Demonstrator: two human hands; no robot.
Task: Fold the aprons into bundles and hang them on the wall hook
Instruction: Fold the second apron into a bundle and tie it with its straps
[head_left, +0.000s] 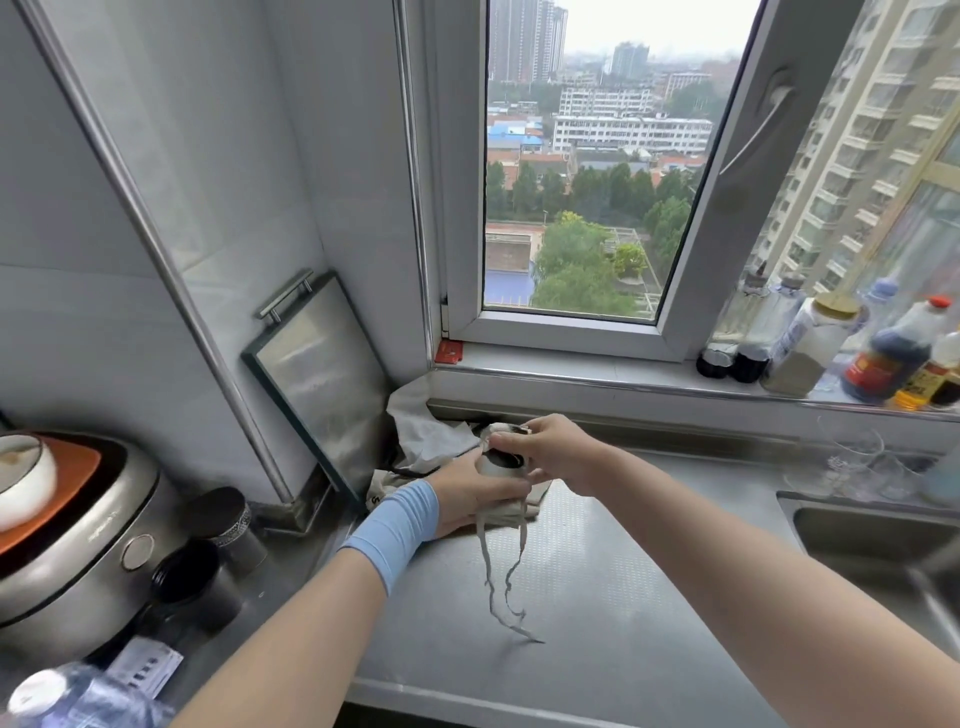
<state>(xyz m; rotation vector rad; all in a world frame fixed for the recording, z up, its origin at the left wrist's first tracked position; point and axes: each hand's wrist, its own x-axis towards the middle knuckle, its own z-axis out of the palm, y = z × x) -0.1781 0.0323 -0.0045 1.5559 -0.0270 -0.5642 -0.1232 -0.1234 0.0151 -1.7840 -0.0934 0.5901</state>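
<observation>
Out past my left elbow sit the rice cooker (78, 530) and a dark canister (223, 519). A steel board (322, 384) leans on the wall just beyond my left wrist, so I want to keep the work clear of that corner. My left hand (467, 499), with the blue wrist sleeve (395, 525) behind it, curls under and around the apron bundle (501, 460), cupping it just above the counter (597, 597). A crumpled cloth (421, 431), likely another apron, lies just behind that hand against the sill. Between my hands the bundle is a tight grey roll, and its two ties (498, 577) hang loose below my left palm, their ends trailing on the steel. My right hand (556, 452) clamps the top of the roll from the far side, thumb and fingers pinching it closed. I judge the job now is to bind the roll. The left hand should keep squeezing so the folds don't spring open, while the right lets go only to gather both ties and wind them snugly around the middle. That should leave a loop free for hanging. I can't see the hook from here. Well off my right forearm are the sink (872, 540) and some glasses (852, 457), so the ties shouldn't swing that way.
</observation>
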